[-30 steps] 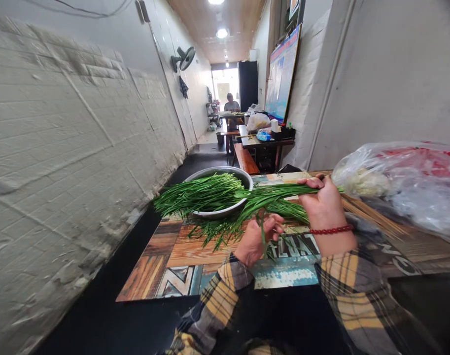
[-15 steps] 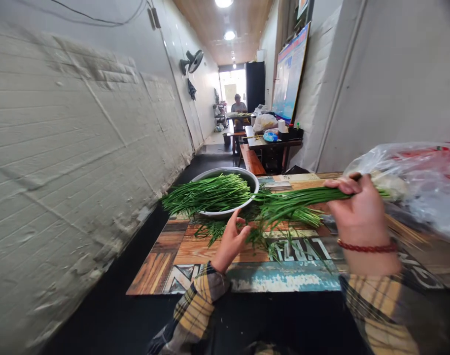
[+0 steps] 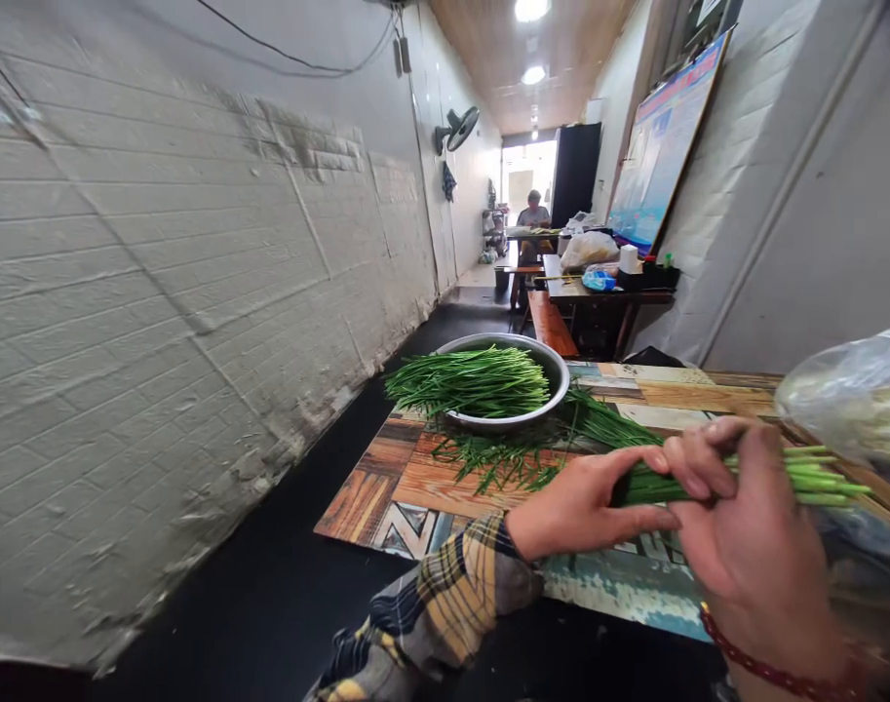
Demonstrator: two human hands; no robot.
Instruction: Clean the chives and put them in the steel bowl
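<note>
My right hand (image 3: 755, 526), with a red bead bracelet at the wrist, is closed around a bunch of garlic chives (image 3: 817, 478). Their pale stem ends stick out to the right of the fist, and the green leaves trail left over the tabletop. Right beside it, my left hand (image 3: 580, 502) clasps the same bunch between thumb and fingers, the fingertips meeting the right hand. A metal bowl (image 3: 561, 385) at the far left of the table holds a heap of garlic chives (image 3: 481, 382), leaf tips hanging over its rim.
Loose chive leaves (image 3: 499, 460) are scattered over the patterned wooden tabletop (image 3: 375, 487) before the bowl. A clear plastic bag (image 3: 858, 395) lies on the right. Farther back are a bench (image 3: 551, 322), another table (image 3: 583, 287) with bags and a seated person (image 3: 533, 213). A white wall runs along the left.
My left hand has moved right from near the bowl and taken hold of the chives. My right hand has come nearer with the bunch. The view has swung left.
</note>
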